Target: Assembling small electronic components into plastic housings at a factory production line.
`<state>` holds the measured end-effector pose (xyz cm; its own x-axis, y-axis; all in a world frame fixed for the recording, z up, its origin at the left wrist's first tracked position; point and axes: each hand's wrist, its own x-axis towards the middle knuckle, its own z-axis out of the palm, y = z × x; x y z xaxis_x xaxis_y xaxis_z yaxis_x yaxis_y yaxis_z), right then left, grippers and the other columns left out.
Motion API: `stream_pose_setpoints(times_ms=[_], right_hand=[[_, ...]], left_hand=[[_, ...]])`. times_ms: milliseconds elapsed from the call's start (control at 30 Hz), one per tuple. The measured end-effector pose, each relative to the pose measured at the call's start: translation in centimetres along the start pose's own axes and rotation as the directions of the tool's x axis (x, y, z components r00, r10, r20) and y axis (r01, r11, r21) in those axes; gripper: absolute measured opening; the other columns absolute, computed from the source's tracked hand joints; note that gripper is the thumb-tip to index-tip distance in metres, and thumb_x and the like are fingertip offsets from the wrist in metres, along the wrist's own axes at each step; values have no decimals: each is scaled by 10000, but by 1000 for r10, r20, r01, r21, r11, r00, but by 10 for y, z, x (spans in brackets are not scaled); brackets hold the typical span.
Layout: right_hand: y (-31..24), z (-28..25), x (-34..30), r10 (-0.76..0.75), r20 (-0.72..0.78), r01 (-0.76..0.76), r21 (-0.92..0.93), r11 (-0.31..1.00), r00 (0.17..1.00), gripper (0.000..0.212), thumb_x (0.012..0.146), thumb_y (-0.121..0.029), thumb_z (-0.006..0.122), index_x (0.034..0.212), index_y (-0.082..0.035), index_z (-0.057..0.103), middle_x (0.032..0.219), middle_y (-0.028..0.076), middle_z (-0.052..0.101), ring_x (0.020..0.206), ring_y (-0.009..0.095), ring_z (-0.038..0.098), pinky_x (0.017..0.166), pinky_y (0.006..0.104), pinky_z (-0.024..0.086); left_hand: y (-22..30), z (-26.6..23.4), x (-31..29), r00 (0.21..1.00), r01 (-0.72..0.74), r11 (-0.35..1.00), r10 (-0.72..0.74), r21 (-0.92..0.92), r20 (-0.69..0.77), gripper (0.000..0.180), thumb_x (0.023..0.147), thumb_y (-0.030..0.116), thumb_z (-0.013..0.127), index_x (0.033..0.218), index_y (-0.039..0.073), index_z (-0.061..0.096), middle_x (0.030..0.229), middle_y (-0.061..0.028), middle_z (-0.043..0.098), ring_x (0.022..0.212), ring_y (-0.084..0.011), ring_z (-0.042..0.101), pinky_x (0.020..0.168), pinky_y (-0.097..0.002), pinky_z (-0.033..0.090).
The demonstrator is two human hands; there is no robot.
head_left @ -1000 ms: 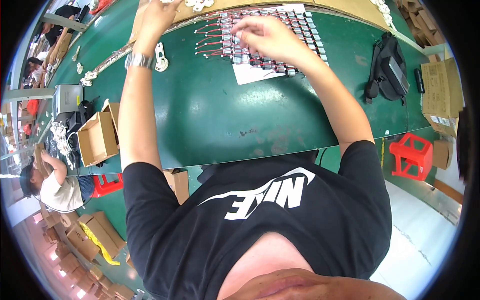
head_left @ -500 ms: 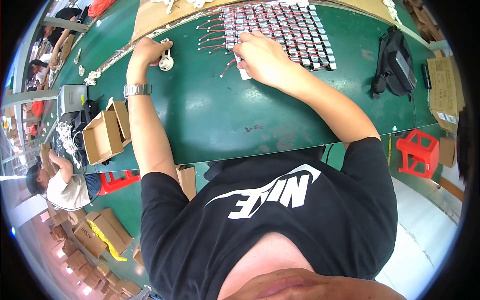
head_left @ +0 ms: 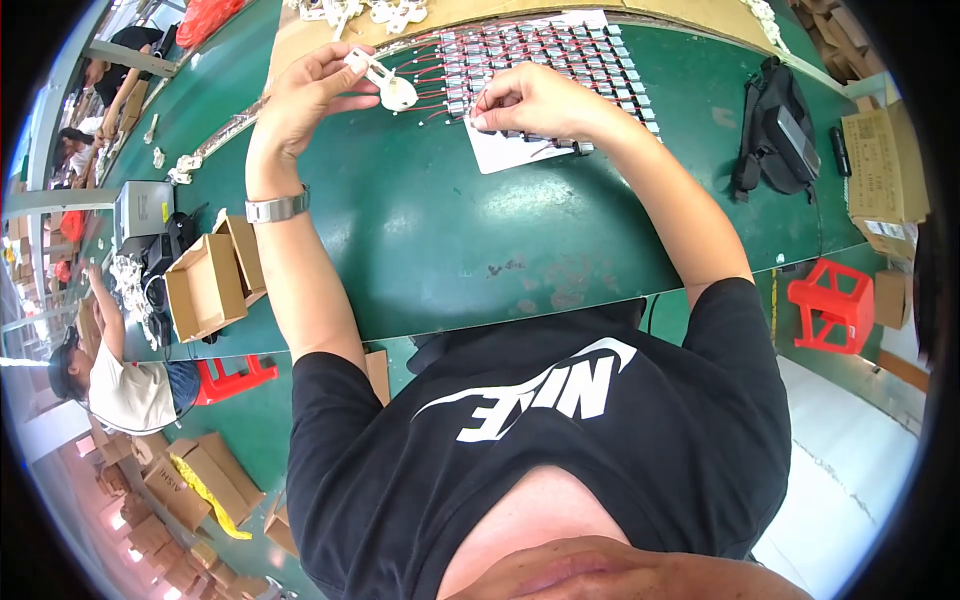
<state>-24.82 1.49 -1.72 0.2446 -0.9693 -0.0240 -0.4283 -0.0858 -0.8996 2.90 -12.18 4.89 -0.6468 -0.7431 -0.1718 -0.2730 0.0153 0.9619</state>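
We've got our left hand clamped on a white plastic part, right hand curled by the motors, can't tell if it's gripping.

Head-worn fisheye — close above the chest — looks down across the green table.

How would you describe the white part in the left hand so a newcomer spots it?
On the green table, find the rows of small red-wired components. To their left, the left hand holds a narrow white part with a rounded end. Unlike the white pieces on the cardboard, it is in a hand.
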Motion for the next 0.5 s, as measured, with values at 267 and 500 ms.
stream_pose_setpoints(times_ms=[267,500], right_hand=[[-15,-22,-3,170,140,-203,267,942,975,283,1007,-297,694,1154,-69,774,1028,2,751,942,69,645,785,234,509],[-33,-13,-14,-78,152,52,168,984,985,627,958,-151,713,1539,-156,478,1303,102,664,1028,147,668,848,319,556]], left_hand=[[-9,4,4,998,-60,993,59,-100,-18,344,1017,152,656,1323,6,602,1166,-70,693,1014,-169,683,953,-342,591],[-12,5,7,998,-56,994,56,-98,-9,353,1014,146,656,1331,2,596,1180,-77,686,1024,-173,680,952,-342,590]])
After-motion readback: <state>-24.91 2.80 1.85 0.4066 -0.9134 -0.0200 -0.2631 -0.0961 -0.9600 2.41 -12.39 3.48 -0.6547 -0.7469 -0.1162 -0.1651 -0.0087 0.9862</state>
